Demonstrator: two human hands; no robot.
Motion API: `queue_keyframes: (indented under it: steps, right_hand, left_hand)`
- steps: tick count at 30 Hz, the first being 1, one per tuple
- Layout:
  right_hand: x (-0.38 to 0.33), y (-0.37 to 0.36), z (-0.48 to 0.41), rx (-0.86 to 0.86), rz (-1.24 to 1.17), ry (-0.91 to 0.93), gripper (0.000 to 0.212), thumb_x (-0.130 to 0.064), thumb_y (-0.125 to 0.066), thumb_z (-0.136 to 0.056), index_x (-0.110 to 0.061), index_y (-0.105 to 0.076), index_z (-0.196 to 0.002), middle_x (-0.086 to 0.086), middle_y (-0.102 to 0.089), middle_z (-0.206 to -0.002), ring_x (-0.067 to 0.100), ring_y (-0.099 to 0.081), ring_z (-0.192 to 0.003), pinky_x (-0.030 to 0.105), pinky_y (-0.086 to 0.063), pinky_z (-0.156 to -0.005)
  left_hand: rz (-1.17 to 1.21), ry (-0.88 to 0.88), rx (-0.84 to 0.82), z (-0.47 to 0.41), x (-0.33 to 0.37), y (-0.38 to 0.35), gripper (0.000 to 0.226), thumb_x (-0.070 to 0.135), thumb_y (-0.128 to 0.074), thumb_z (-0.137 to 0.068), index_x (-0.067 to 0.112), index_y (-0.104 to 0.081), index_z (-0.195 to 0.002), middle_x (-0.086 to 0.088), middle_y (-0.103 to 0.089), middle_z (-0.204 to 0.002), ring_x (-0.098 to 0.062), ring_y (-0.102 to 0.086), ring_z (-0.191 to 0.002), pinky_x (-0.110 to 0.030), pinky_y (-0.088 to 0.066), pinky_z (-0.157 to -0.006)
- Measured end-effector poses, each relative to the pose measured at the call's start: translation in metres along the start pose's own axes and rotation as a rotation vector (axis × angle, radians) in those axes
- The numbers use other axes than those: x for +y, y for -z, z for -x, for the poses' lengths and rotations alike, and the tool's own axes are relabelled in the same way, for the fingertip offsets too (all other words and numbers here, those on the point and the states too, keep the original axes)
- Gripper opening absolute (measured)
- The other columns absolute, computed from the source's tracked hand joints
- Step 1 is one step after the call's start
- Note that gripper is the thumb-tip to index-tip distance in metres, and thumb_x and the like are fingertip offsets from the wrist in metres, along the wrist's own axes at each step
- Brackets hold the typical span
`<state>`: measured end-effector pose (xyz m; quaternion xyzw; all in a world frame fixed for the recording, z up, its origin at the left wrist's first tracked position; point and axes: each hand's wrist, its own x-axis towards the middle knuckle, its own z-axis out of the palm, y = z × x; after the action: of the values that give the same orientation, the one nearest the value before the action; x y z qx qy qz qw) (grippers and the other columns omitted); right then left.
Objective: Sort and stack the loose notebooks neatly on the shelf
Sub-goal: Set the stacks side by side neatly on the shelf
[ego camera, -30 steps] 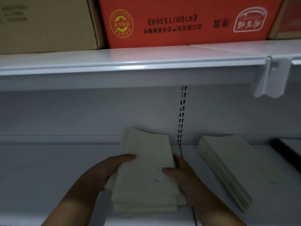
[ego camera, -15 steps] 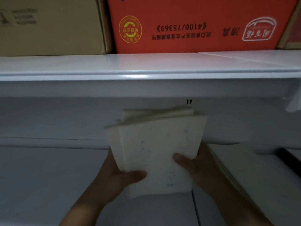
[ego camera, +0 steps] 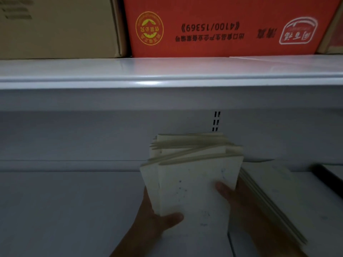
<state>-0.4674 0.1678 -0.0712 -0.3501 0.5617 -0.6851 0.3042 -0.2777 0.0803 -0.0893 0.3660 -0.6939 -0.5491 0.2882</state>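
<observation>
Lifted off the lower shelf (ego camera: pixel 65 210) since a second ago, the loose notebooks (ego camera: pixel 194 182) now stand tilted between both hands, their top edges fanned. The left hand (ego camera: pixel 154 225) grips the bottom corner and the right hand (ego camera: pixel 241 201) clasps the right edge, both thumbs on the cover. A neat stack (ego camera: pixel 278 201) lies just right. An orange box (ego camera: pixel 222 12) sits overhead.

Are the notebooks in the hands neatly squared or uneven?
Uneven. The notebooks, gripped by left hand and right hand, show top edges splayed at differing angles.
</observation>
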Motion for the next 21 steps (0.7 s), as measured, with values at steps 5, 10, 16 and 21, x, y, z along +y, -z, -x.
queue_keyframes:
  steps: [5,10,16,21]
  right_hand:
    - [0.002,0.001,0.009,0.003,-0.038,0.093,0.097,-0.074,-0.077,-0.008,-0.025,-0.061,-0.09,-0.024,-0.073,-0.073,-0.005,-0.068,-0.067,0.013,-0.054,-0.056]
    - [-0.027,-0.003,0.013,0.04,-0.056,0.167,0.049,-0.036,-0.083,-0.061,-0.025,-0.059,-0.102,-0.02,-0.067,-0.074,-0.019,-0.061,-0.063,0.012,-0.053,-0.07]
    - [-0.043,-0.006,0.008,-0.015,0.049,0.227,0.072,-0.07,-0.08,-0.03,-0.047,-0.064,-0.096,-0.03,-0.07,-0.089,-0.016,-0.062,-0.087,0.008,-0.049,-0.081]
    - [-0.014,-0.009,0.019,0.06,0.153,0.278,0.062,-0.073,-0.07,-0.045,-0.033,-0.051,-0.088,-0.034,-0.062,-0.075,-0.032,-0.052,-0.075,-0.011,-0.035,-0.065]
  left_hand:
    - [0.133,-0.034,-0.097,0.0,0.009,0.005,0.097,0.009,-0.087,-0.054,0.012,-0.036,-0.136,0.011,-0.057,-0.116,0.023,-0.057,-0.088,0.002,-0.044,-0.067]
    - [0.243,-0.175,-0.022,-0.003,0.027,0.007,0.105,0.03,-0.082,-0.038,0.027,-0.039,-0.133,0.016,-0.066,-0.116,0.003,-0.061,-0.107,-0.01,-0.051,-0.078]
    - [0.258,-0.274,-0.089,-0.005,0.053,0.015,0.114,0.019,-0.08,-0.038,0.039,-0.025,-0.136,0.04,-0.058,-0.114,0.015,-0.056,-0.106,-0.005,-0.047,-0.075]
    - [0.087,-0.226,-0.087,-0.008,0.038,0.013,0.115,0.018,-0.089,-0.041,0.022,-0.03,-0.14,0.03,-0.064,-0.108,0.018,-0.058,-0.098,-0.001,-0.046,-0.072]
